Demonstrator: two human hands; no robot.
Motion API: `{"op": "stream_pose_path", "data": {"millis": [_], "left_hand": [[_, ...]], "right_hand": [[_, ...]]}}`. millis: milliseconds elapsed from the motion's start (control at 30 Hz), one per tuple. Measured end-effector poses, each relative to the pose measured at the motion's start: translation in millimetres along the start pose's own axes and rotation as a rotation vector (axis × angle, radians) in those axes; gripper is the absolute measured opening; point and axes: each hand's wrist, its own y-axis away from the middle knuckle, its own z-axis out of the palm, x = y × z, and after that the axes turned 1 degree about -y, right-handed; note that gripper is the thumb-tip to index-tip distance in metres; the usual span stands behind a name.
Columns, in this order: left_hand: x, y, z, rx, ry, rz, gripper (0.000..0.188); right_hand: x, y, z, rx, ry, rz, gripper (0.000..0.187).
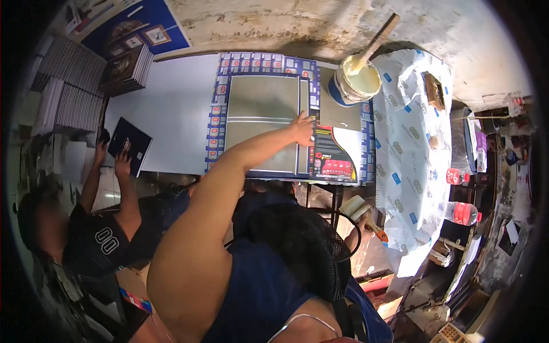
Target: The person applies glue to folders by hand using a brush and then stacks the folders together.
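Note:
A blue-edged sheet with grey board panels (263, 94) lies flat on the table, on top of patterned printed sheets (217, 123). My left arm reaches across it. My left hand (302, 129) rests at its right edge, fingers spread and touching the border. Low on the right, beside the table, my right hand (359, 228) grips a wide brush (354, 206) with pale bristles and an orange-tipped handle. The right fingers are partly hidden. Behind the panels stands a bucket of pale, creamy paste (362, 83), a wooden stick (377, 41) leaning in it.
On the left a co-worker (86, 228) handles a dark blue cover (130, 146). Stacked books (130, 68) stand at the back left. White printed wrapping (409, 148) drapes the right surface, with a small wooden block (434, 91) on it. Red-labelled bottles (464, 213) lie beyond.

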Motion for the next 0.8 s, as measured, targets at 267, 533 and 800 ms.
{"op": "stream_pose_path", "data": {"millis": [267, 533, 800], "left_hand": [[-33.4, 163.1, 17.2, 0.413, 0.298, -0.873, 0.058], [39.0, 163.2, 60.8, 0.312, 0.480, -0.730, 0.057], [52.9, 154.2, 55.3, 0.109, 0.530, -0.860, 0.061]], "right_hand": [[-58.8, -19.2, 22.1, -0.205, -0.555, 0.187, 0.045], [-187.1, -1.7, 261.2, -0.893, -0.451, -0.291, 0.031], [-230.2, 42.6, 501.1, -1.568, 0.341, -1.433, 0.025]]}}
